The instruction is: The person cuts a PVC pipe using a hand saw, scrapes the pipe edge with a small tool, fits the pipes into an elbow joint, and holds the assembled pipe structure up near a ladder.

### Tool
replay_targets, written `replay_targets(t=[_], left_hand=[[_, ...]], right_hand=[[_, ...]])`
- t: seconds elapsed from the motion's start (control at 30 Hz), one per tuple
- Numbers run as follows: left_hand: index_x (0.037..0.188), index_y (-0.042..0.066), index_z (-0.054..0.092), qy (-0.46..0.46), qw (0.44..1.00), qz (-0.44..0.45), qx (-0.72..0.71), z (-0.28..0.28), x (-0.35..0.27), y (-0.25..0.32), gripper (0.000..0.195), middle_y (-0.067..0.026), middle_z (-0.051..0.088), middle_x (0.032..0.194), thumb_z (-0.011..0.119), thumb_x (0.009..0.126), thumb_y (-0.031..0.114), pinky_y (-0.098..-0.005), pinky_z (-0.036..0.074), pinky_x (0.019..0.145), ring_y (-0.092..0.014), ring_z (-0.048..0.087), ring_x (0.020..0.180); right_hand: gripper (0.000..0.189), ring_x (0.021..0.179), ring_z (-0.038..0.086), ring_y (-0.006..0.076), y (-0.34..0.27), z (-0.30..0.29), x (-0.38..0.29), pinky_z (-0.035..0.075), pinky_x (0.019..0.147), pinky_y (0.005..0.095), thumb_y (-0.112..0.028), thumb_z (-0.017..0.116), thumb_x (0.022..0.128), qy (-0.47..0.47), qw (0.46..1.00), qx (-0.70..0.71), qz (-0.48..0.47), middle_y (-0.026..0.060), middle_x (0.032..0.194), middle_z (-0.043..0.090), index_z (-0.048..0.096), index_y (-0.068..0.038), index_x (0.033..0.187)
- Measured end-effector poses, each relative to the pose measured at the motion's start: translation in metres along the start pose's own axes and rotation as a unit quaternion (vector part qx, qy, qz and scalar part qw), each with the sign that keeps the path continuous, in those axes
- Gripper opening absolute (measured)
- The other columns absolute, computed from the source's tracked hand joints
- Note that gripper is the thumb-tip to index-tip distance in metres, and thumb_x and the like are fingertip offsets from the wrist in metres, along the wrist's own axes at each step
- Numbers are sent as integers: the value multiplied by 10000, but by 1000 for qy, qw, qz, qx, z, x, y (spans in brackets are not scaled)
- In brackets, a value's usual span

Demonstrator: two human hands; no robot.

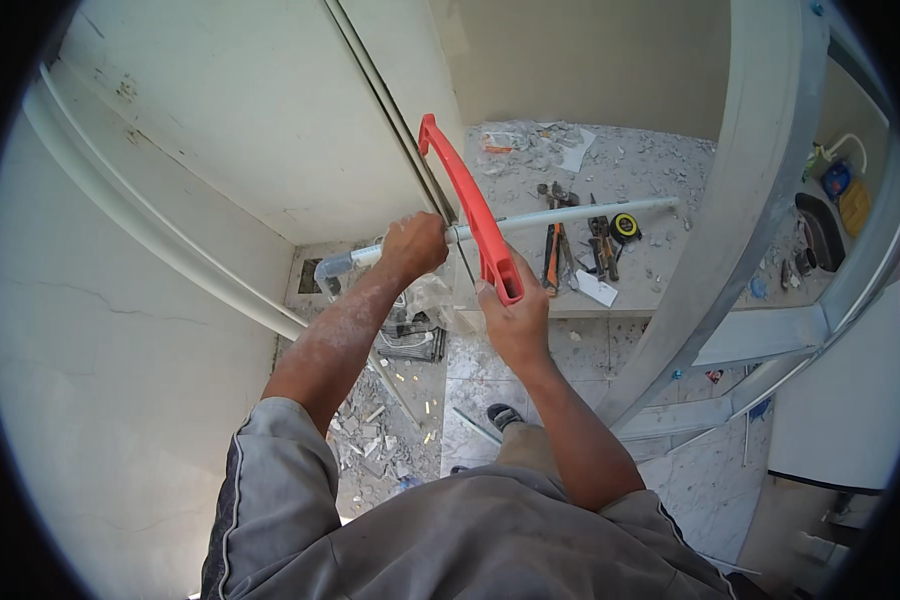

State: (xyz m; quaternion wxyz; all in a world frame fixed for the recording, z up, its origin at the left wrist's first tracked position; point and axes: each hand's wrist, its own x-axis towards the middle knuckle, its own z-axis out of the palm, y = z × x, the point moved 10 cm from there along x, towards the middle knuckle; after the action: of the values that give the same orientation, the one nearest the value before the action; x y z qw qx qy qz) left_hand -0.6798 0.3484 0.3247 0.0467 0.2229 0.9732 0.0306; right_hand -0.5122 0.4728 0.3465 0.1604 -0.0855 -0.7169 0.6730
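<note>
My left hand (415, 244) grips a white plastic pipe (570, 213) that runs from a grey elbow fitting (333, 267) at the left out over the counter. In my right hand (516, 319) is the handle of a red-framed hacksaw (465, 191). Its thin blade (465, 259) crosses the pipe just right of my left fist and appears to touch it. Whether the blade has cut into the pipe is too small to tell.
On the dusty counter (622, 296) lie a hammer (553, 240), pliers (606, 251), a tape measure (625, 226) and plastic wrapping (529, 142). An aluminium ladder (742, 187) stands at the right. Rubble (375, 442) covers the floor by the left wall. A sink (819, 232) is farther right.
</note>
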Motion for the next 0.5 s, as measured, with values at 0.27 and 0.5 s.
replay_targets(t=[0.27, 0.5], left_hand=[[874, 24, 721, -19, 1000, 10, 16, 12, -2, 0, 175, -227, 711, 903, 669, 767, 153, -499, 551, 814, -420, 692, 895], [909, 33, 726, -11, 1000, 16, 5, 11, 25, 1, 196, -229, 713, 922, 671, 759, 145, -500, 549, 827, -419, 692, 906]], right_hand=[[569, 1022, 668, 204, 9, -21, -53, 511, 915, 321, 58, 605, 843, 33, 997, 73, -20, 187, 1199, 662, 487, 52, 1400], [555, 1040, 673, 216, 27, -18, -43, 521, 905, 322, 80, 586, 853, 40, 997, 52, -34, 198, 1200, 662, 484, 60, 1398]])
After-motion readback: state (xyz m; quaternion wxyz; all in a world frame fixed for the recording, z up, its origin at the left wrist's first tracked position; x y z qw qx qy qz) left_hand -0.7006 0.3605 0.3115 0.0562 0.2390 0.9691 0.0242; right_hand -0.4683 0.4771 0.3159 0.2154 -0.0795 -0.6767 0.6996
